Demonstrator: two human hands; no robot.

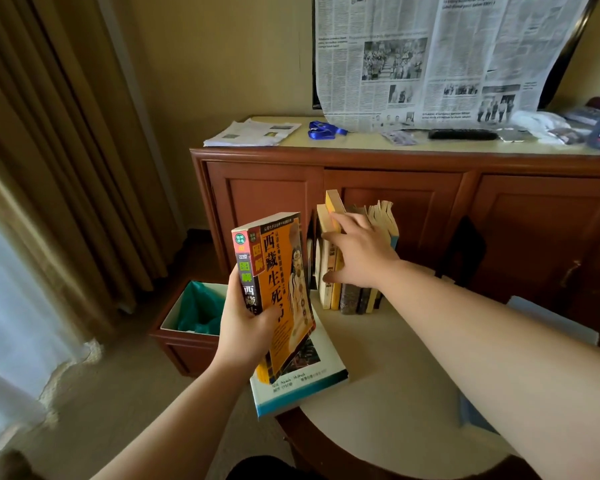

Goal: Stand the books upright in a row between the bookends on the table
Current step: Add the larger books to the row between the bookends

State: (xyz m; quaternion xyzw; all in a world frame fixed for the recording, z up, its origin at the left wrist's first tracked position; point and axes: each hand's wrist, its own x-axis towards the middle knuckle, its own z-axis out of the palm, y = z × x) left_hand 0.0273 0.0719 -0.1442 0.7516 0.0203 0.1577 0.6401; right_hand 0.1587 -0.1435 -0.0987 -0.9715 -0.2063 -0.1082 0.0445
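Observation:
My left hand (pixel 245 327) grips an orange paperback (pixel 281 271) with large Chinese characters, held upright above the table's left edge. Under it a white and blue book (pixel 302 382) lies flat on the cream round table (pixel 388 375). Several books (pixel 350 292) stand upright in a row at the table's far side. My right hand (pixel 361 251) rests flat against the left end of that row, fingers spread over the yellow and cream books. A dark bookend (pixel 465 251) stands to the right of the row. The left bookend is hard to make out behind the books.
A wooden cabinet (pixel 413 188) stands behind the table, with papers (pixel 253 133), a blue lanyard (pixel 323 129), a remote (pixel 463 134) and a hanging newspaper (pixel 447 57) on top. A bin with a green liner (pixel 194 313) sits on the floor left. Curtains (pixel 49 150) hang far left.

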